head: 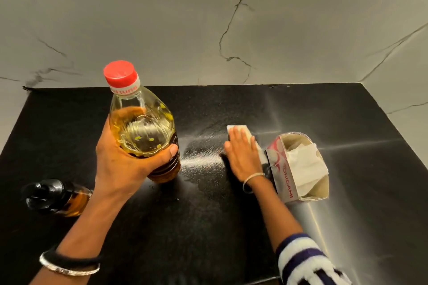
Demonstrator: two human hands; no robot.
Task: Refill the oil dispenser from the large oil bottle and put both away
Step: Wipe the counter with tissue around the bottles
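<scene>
My left hand (122,159) grips the red-capped large oil bottle (142,127) round its middle. The oil dispenser (58,196) sits on the bench (347,122) at its 8 o'clock. At 3 o'clock my right hand (240,155) presses flat on a tissue (246,133), just beside the tissue box (298,169).

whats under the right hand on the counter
A folded white tissue lies under the right hand, flat on the black counter. Only its far end and right edge show; the palm covers the rest.

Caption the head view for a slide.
The left hand grips the red-capped oil bottle while the right hand presses a tissue flat on the black counter, beside the tissue box.
</scene>
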